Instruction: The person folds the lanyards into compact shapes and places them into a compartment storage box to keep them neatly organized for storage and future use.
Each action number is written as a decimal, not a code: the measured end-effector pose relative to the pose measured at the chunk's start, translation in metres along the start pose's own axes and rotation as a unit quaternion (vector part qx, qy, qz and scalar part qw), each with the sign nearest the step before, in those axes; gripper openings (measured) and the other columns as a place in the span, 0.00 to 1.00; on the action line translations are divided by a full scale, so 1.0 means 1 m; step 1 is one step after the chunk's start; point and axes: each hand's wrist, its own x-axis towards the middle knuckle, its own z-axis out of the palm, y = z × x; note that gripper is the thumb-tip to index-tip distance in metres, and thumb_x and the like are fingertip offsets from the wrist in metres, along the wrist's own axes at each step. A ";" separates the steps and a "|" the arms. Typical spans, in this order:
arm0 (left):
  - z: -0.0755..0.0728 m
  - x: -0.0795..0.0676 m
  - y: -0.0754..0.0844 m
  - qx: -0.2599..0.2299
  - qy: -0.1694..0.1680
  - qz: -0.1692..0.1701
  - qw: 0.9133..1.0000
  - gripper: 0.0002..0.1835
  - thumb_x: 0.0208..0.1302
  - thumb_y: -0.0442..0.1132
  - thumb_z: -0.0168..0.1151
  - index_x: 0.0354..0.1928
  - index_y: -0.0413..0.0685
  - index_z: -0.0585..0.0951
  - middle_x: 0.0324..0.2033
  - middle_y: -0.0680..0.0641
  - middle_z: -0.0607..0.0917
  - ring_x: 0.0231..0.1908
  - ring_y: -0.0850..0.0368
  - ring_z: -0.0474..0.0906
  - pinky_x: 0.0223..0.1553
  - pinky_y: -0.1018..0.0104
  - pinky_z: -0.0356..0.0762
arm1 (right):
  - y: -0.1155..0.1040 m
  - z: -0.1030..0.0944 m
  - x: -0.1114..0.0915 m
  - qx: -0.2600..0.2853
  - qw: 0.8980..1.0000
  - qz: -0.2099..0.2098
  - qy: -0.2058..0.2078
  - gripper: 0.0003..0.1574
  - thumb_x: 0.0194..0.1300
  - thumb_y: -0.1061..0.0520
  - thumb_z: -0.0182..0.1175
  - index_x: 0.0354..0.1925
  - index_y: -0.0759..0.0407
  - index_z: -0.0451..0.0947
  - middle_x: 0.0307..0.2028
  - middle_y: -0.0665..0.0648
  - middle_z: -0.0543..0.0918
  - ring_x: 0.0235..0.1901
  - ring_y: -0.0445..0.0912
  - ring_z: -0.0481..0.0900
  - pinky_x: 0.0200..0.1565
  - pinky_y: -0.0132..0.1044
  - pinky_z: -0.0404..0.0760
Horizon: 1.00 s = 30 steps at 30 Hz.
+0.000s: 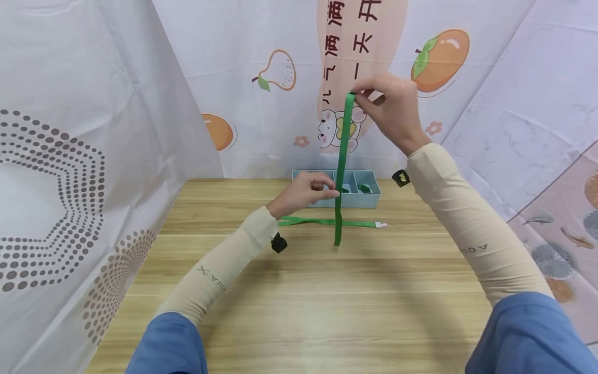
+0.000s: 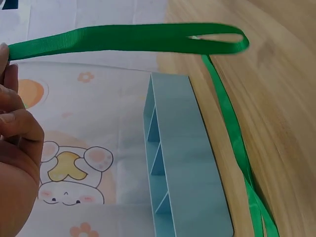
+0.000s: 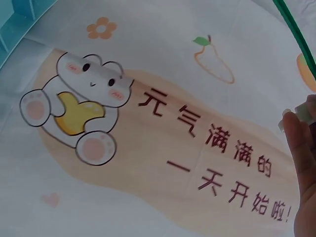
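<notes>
A green lanyard point(image 1: 345, 135) hangs in a long folded strip from my raised right hand point(image 1: 390, 106), whose thumb and fingertips pinch its upper end. In the right wrist view a pale plastic clip point(image 3: 297, 116) shows at that hand's fingertips. Lower down, my left hand point(image 1: 308, 189) pinches the strip at its edge between thumb and forefinger. Below these fingers the strip ends in a loop point(image 2: 237, 44), seen in the left wrist view. A second green lanyard point(image 1: 317, 222) lies flat across the table behind, its white clip point(image 1: 379, 225) pointing right.
Behind the hands, near the back edge of the wooden table point(image 1: 299, 301), stands a light blue divided box point(image 1: 369, 201). Green coiled straps point(image 1: 364, 188) lie in its compartments. A printed curtain point(image 1: 261, 130) hangs right behind the table.
</notes>
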 end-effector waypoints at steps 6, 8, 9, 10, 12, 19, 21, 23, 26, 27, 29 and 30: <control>-0.002 -0.002 -0.001 0.007 -0.023 -0.004 1.000 0.05 0.70 0.44 0.70 0.41 0.54 0.90 0.35 0.47 0.82 0.21 0.54 0.62 0.26 0.65 0.64 | 0.025 -0.003 -0.013 -0.029 0.999 0.042 0.007 0.08 0.69 0.61 0.67 0.43 0.58 0.91 0.36 0.53 0.90 0.34 0.34 0.80 0.37 0.18 0.77; -0.003 -0.002 -0.001 0.001 -0.031 -0.009 0.999 0.05 0.69 0.43 0.70 0.41 0.53 0.90 0.37 0.48 0.84 0.21 0.55 0.62 0.26 0.66 0.64 | 0.033 -0.004 -0.018 -0.040 0.997 0.062 0.000 0.08 0.70 0.61 0.66 0.44 0.59 0.91 0.36 0.54 0.90 0.33 0.30 0.78 0.36 0.17 0.76; -0.003 -0.002 -0.002 -0.001 -0.033 -0.010 0.999 0.05 0.69 0.43 0.71 0.41 0.53 0.90 0.38 0.49 0.85 0.21 0.56 0.62 0.26 0.66 0.64 | 0.037 -0.004 -0.021 -0.043 0.996 0.078 -0.008 0.09 0.70 0.61 0.66 0.44 0.60 0.91 0.37 0.54 0.90 0.33 0.29 0.77 0.36 0.16 0.76; -0.004 -0.002 -0.002 -0.003 -0.036 -0.009 0.999 0.04 0.69 0.42 0.71 0.42 0.52 0.90 0.38 0.49 0.85 0.21 0.56 0.62 0.26 0.67 0.65 | 0.040 -0.004 -0.024 -0.046 0.995 0.091 -0.015 0.09 0.70 0.61 0.66 0.45 0.60 0.91 0.37 0.55 0.90 0.33 0.29 0.77 0.36 0.16 0.75; -0.005 -0.002 -0.002 -0.002 -0.037 -0.005 0.999 0.04 0.69 0.42 0.71 0.42 0.52 0.90 0.36 0.49 0.85 0.21 0.57 0.62 0.25 0.67 0.65 | 0.047 -0.004 -0.030 -0.057 0.991 0.114 -0.029 0.10 0.71 0.59 0.65 0.46 0.60 0.91 0.38 0.55 0.90 0.32 0.29 0.77 0.36 0.16 0.74; -0.009 -0.003 0.003 -0.015 0.003 0.025 1.000 0.05 0.70 0.42 0.70 0.43 0.51 0.90 0.48 0.51 0.83 0.33 0.52 0.73 0.32 0.63 0.72 | 0.067 0.010 -0.066 -0.064 0.983 0.148 -0.093 0.08 0.70 0.60 0.67 0.45 0.62 0.90 0.39 0.60 0.90 0.33 0.51 0.83 0.40 0.36 0.73; -0.011 -0.002 0.005 -0.024 0.022 0.036 0.999 0.06 0.70 0.41 0.70 0.43 0.49 0.90 0.52 0.51 0.81 0.42 0.53 0.75 0.36 0.62 0.74 | 0.072 0.015 -0.082 -0.063 0.979 0.153 -0.121 0.07 0.70 0.61 0.68 0.44 0.62 0.90 0.40 0.61 0.90 0.36 0.53 0.83 0.41 0.42 0.73; -0.013 0.000 0.008 -0.039 0.037 0.043 0.998 0.06 0.70 0.40 0.69 0.44 0.47 0.90 0.54 0.50 0.80 0.42 0.52 0.76 0.36 0.62 0.73 | 0.076 0.020 -0.098 -0.062 0.974 0.159 -0.149 0.07 0.69 0.60 0.69 0.43 0.61 0.90 0.41 0.60 0.90 0.37 0.54 0.84 0.41 0.44 0.74; -0.015 0.003 0.012 -0.068 0.050 0.046 0.995 0.07 0.71 0.39 0.68 0.45 0.44 0.89 0.57 0.49 0.78 0.33 0.51 0.73 0.32 0.63 0.72 | 0.078 0.027 -0.120 -0.046 0.966 0.175 -0.185 0.06 0.68 0.61 0.69 0.42 0.62 0.90 0.41 0.61 0.90 0.38 0.54 0.83 0.42 0.47 0.74; -0.015 0.004 0.014 -0.081 0.052 0.045 0.994 0.07 0.71 0.38 0.68 0.46 0.44 0.89 0.58 0.48 0.78 0.29 0.51 0.71 0.29 0.64 0.70 | 0.078 0.030 -0.127 -0.039 0.963 0.181 -0.197 0.06 0.68 0.61 0.69 0.42 0.62 0.90 0.41 0.60 0.90 0.38 0.54 0.82 0.42 0.48 0.74; -0.015 0.005 0.017 -0.101 0.057 0.045 0.992 0.08 0.71 0.37 0.68 0.47 0.43 0.89 0.60 0.46 0.78 0.25 0.52 0.68 0.27 0.65 0.69 | 0.078 0.036 -0.141 -0.030 0.957 0.189 -0.218 0.06 0.68 0.61 0.69 0.41 0.61 0.90 0.41 0.60 0.90 0.39 0.54 0.81 0.44 0.49 0.74; -0.015 0.005 0.018 -0.110 0.059 0.045 0.991 0.08 0.71 0.36 0.67 0.48 0.42 0.89 0.60 0.45 0.78 0.24 0.52 0.68 0.26 0.65 0.69 | 0.078 0.039 -0.147 -0.026 0.955 0.191 -0.226 0.06 0.68 0.61 0.69 0.41 0.61 0.90 0.41 0.60 0.90 0.39 0.54 0.81 0.44 0.49 0.74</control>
